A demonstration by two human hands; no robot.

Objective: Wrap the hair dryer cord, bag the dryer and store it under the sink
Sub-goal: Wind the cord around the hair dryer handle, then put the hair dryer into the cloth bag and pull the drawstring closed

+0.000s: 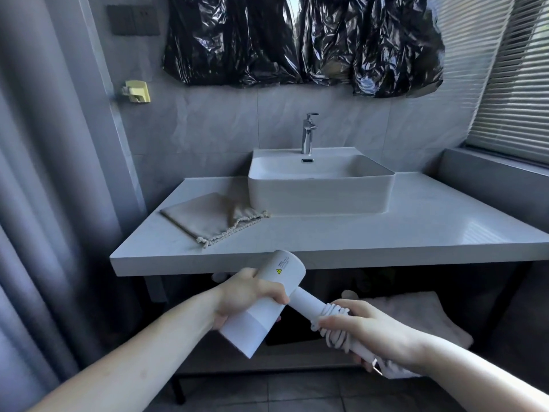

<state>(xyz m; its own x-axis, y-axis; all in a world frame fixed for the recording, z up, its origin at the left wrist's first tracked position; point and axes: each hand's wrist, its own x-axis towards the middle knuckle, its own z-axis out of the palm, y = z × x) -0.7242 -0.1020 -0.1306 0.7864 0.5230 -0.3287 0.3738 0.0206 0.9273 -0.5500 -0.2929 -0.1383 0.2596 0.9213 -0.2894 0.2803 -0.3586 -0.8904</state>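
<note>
Left hand [249, 295] clamped around white hair dryer [267, 304] body, held in front of table [386, 236] edge. Right hand [371, 328] gripping handle over wound cord [332, 318]. Beige drawstring bag [214, 217] flat on table, touching sink [320, 188].

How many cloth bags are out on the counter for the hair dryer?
1. The beige drawstring bag lies flat on the countertop, left of the sink, its gathered opening beside the basin's front corner. None other shows; the shelf underneath is too dark to tell.
</note>
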